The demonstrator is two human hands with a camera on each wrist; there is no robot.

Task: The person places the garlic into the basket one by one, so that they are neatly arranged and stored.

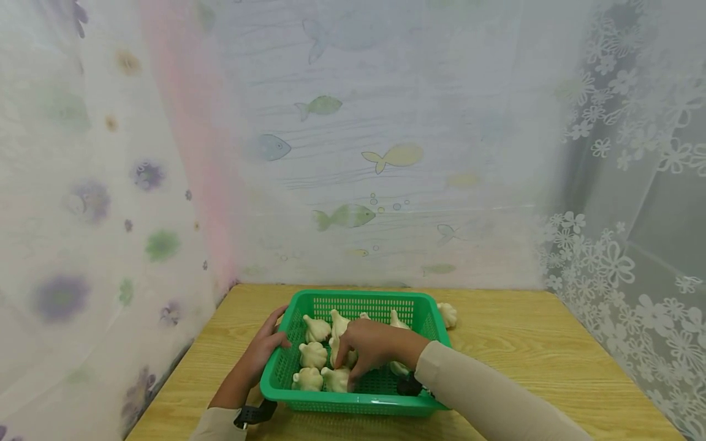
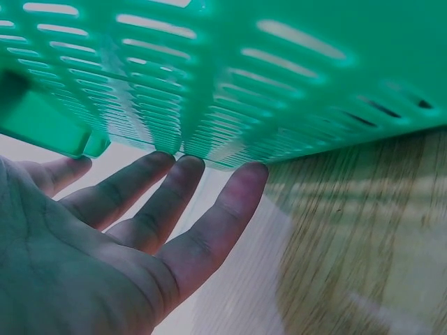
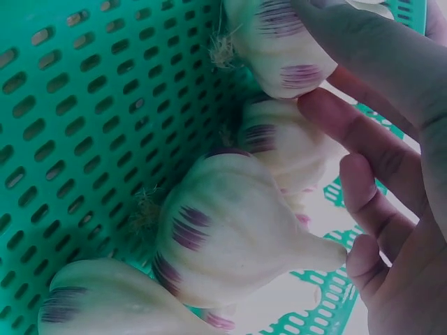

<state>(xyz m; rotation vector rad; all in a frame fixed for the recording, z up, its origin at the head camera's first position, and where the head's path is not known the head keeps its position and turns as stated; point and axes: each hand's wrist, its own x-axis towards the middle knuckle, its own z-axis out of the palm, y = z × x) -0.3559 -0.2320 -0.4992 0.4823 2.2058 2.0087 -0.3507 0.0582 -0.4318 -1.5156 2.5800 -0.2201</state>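
Note:
A green plastic basket (image 1: 361,398) with slotted walls holds several pale garlic bulbs (image 1: 312,355). My left hand (image 1: 265,350) grips its left side, the thumb over the rim. In the left wrist view the extended fingers (image 2: 216,227) lie against the outside of the wall. Inside the basket, my right hand (image 1: 372,346) reaches down and pinches a garlic bulb (image 3: 286,56) between thumb and fingers, near the front row. In the right wrist view, purple-streaked bulbs (image 3: 223,223) with roots and stems lie beside the slotted wall.
Another garlic bulb (image 1: 447,315) lies on the wooden table (image 1: 507,349) just outside the basket's right side. Patterned sheets (image 1: 353,184) hang behind and at both sides of the table. A dark strap (image 1: 256,413) circles my left wrist.

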